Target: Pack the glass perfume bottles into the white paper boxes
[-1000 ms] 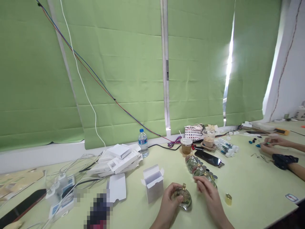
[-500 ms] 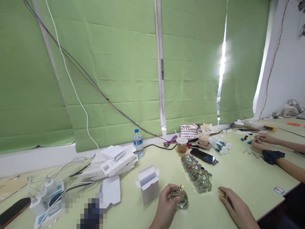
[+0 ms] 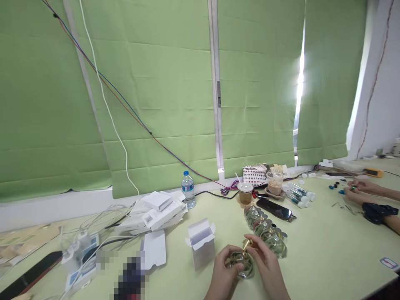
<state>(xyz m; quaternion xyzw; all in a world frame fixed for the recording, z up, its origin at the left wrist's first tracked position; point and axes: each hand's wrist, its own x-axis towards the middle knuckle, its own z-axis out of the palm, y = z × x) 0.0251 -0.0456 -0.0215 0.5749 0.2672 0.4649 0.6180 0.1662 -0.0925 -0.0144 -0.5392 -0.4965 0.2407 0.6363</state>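
Note:
A round clear glass bottle [image 3: 245,268] sits on the table, held around its left side by my left hand [image 3: 225,266]. My right hand [image 3: 263,260] pinches a small gold cap [image 3: 246,245] at the bottle's neck. Whether the cap touches the neck is too small to tell. Just behind my hands, a row of similar glass bottles [image 3: 275,243] lies on the table, with small dark and grey discs along its right side. An opened white box [image 3: 203,250] stands upright to the left of my left hand.
White boxes [image 3: 162,212], a water bottle [image 3: 188,191] and cables lie left. Behind the row are a phone [image 3: 275,209], drink cups [image 3: 245,195] and clear tubes [image 3: 298,196]. Another person's hands [image 3: 359,189] work at far right. A power strip [image 3: 79,271] sits at left.
My right hand has moved left with the gold cap, from the open table to the bottle's neck. My left hand still holds the bottle. The whole view has shifted slightly.

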